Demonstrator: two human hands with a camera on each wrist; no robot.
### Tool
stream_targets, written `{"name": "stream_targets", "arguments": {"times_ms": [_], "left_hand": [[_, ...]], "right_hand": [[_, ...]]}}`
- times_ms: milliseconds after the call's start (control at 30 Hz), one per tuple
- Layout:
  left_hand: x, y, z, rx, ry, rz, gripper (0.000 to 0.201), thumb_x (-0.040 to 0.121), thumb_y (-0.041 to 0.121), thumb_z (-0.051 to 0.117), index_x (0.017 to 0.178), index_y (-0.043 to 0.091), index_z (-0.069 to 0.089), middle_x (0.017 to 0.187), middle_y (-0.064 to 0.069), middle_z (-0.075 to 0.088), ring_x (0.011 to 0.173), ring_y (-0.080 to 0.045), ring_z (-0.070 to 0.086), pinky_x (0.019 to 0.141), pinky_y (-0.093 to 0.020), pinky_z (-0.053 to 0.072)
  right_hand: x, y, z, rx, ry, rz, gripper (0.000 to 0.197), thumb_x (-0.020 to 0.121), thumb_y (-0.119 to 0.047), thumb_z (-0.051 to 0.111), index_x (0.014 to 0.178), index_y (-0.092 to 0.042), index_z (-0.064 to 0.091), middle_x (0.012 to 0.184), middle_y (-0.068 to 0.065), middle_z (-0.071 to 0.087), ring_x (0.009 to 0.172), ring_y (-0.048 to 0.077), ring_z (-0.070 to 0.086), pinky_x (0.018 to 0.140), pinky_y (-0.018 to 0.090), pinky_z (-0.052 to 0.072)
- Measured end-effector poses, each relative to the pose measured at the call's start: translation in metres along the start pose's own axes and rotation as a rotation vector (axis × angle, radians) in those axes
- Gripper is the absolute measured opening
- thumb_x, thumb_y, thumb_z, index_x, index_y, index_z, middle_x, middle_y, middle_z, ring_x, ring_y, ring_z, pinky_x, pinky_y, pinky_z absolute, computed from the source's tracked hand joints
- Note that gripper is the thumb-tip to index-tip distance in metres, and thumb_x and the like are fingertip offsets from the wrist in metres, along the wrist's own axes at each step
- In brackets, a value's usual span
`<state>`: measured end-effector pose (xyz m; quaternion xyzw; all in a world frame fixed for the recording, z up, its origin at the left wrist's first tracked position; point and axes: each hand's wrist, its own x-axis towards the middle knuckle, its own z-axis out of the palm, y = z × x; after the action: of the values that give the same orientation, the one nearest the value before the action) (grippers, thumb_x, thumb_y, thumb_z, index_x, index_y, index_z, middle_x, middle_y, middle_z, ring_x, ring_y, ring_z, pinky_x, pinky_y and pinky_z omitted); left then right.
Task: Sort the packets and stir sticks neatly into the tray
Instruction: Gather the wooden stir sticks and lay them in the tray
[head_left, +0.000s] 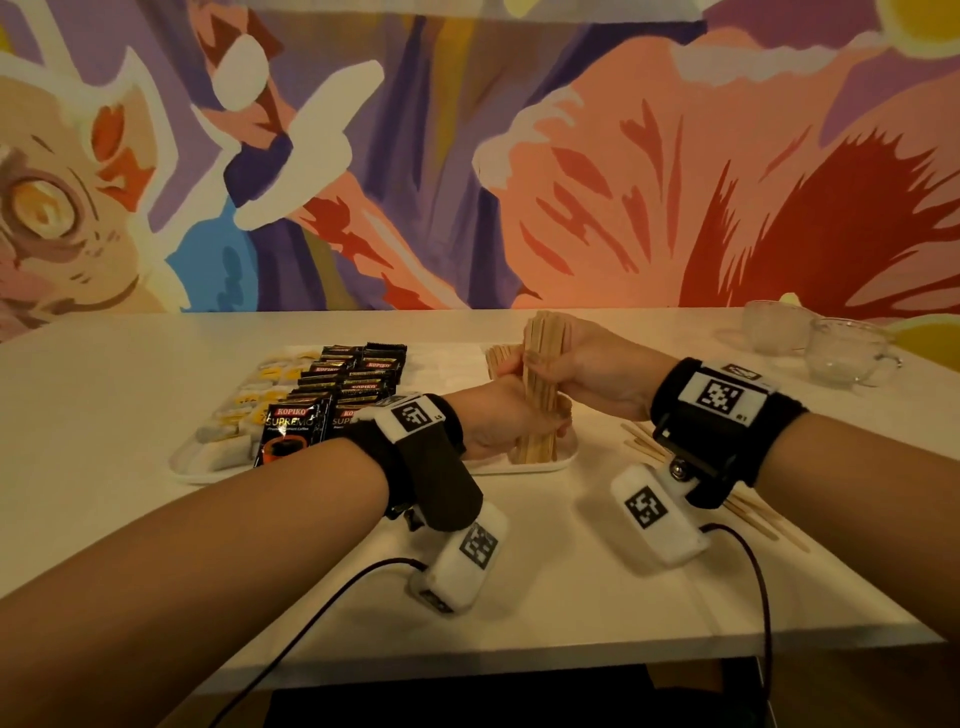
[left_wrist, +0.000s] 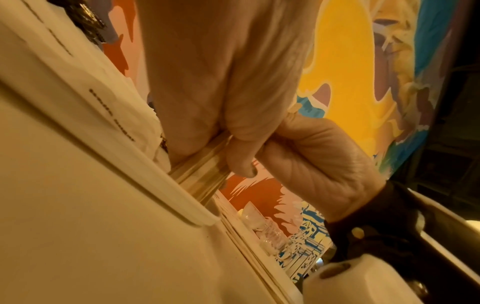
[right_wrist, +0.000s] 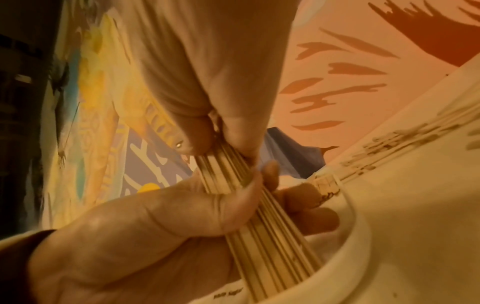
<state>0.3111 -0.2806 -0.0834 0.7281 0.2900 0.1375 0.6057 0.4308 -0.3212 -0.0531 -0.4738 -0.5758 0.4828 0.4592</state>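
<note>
A thick bundle of wooden stir sticks (head_left: 543, 338) stands upright, its lower end in the right end of the white tray (head_left: 363, 470). My left hand (head_left: 493, 421) grips the bundle low down, and my right hand (head_left: 587, 364) grips it higher up. In the right wrist view the left hand (right_wrist: 155, 236) wraps the sticks (right_wrist: 272, 246) just above the tray rim (right_wrist: 358, 246). Black coffee packets (head_left: 358, 374) fill rows in the tray's middle, with yellow and white packets (head_left: 249, 400) at its left. More sticks (head_left: 498, 356) lie at the tray's back right.
Several loose stir sticks (head_left: 753, 512) lie on the white table to the right of the tray, partly under my right wrist. Two glass cups (head_left: 841, 353) stand at the back right. A painted wall runs behind the table. Cables trail off the front edge.
</note>
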Motion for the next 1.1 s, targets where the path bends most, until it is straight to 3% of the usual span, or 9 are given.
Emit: {"name": "stream_targets", "arguments": {"times_ms": [133,233,400,467,600,700,900,1000,1100], "left_hand": [[-0.007,0.004,-0.003,0.031,-0.014,-0.002,0.053,0.087,-0.010,0.055,0.136,0.004,0.040,0.095,0.001,0.059,0.084,-0.005,0.056,0.079,-0.019,0.051],[-0.016,0.014,-0.008,0.077,-0.062,-0.034,0.032,0.086,-0.011,0.057,0.112,0.009,0.057,0.092,0.001,0.062,0.078,-0.002,0.059,0.071,-0.011,0.052],[-0.026,0.029,-0.016,0.239,0.047,-0.121,0.018,0.087,0.002,0.062,0.090,0.020,0.060,0.090,0.006,0.059,0.092,-0.009,0.055,0.096,-0.026,0.042],[-0.025,0.034,-0.023,0.336,0.156,-0.113,0.006,0.086,0.014,0.067,0.090,0.015,0.063,0.090,0.002,0.061,0.092,-0.013,0.058,0.090,-0.027,0.050],[-0.017,0.039,-0.034,0.527,0.255,-0.063,0.026,0.083,0.026,0.070,0.096,0.003,0.071,0.089,-0.008,0.071,0.070,-0.011,0.066,0.072,-0.020,0.057],[-0.015,0.035,-0.030,0.561,0.257,-0.049,0.018,0.083,0.023,0.071,0.086,0.005,0.068,0.083,-0.009,0.070,0.063,-0.011,0.065,0.065,-0.019,0.057],[-0.008,0.021,-0.027,0.446,0.245,-0.133,0.008,0.085,0.013,0.068,0.079,0.012,0.062,0.074,-0.004,0.067,0.058,-0.009,0.065,0.067,-0.023,0.059],[-0.006,0.021,-0.026,0.420,0.232,-0.160,0.004,0.086,0.010,0.066,0.086,0.009,0.063,0.079,-0.007,0.068,0.069,-0.016,0.068,0.077,-0.031,0.059],[-0.007,0.021,-0.026,0.444,0.210,-0.204,0.017,0.087,0.012,0.066,0.098,0.000,0.065,0.092,-0.013,0.071,0.085,-0.025,0.070,0.086,-0.034,0.056]], "right_hand": [[0.000,-0.001,0.004,0.089,0.038,-0.029,0.028,0.092,0.013,0.039,0.078,-0.010,0.045,0.071,0.007,0.053,0.067,0.012,0.058,0.067,0.021,0.055],[0.000,-0.001,0.005,0.105,0.068,-0.003,0.028,0.091,0.016,0.036,0.088,-0.009,0.048,0.072,0.007,0.050,0.068,0.013,0.054,0.065,0.022,0.054],[0.001,-0.007,0.007,0.039,0.084,0.047,0.028,0.092,0.015,0.037,0.087,-0.009,0.050,0.076,0.007,0.053,0.070,0.014,0.056,0.064,0.020,0.055],[0.001,-0.009,0.007,0.002,0.105,0.080,0.028,0.092,0.014,0.039,0.083,-0.010,0.050,0.077,0.006,0.055,0.072,0.015,0.057,0.065,0.022,0.055],[0.006,-0.011,0.005,-0.120,0.144,0.184,0.023,0.093,0.005,0.046,0.083,-0.014,0.053,0.082,0.003,0.057,0.080,0.015,0.056,0.078,0.032,0.050],[0.009,-0.013,0.005,-0.258,0.168,0.314,0.007,0.095,-0.013,0.050,0.099,-0.015,0.056,0.088,0.000,0.056,0.082,0.011,0.051,0.070,0.030,0.042],[0.016,-0.011,0.003,-0.311,0.060,0.373,0.013,0.097,-0.015,0.047,0.085,-0.018,0.053,0.081,0.000,0.054,0.077,0.012,0.049,0.065,0.025,0.043],[0.019,-0.006,0.002,-0.347,0.003,0.441,0.010,0.097,-0.013,0.048,0.088,-0.015,0.052,0.084,0.005,0.049,0.077,0.014,0.045,0.065,0.021,0.045],[0.018,0.004,0.001,-0.382,-0.018,0.496,0.009,0.096,-0.010,0.048,0.089,-0.012,0.052,0.084,0.010,0.047,0.072,0.015,0.045,0.063,0.022,0.046]]}}
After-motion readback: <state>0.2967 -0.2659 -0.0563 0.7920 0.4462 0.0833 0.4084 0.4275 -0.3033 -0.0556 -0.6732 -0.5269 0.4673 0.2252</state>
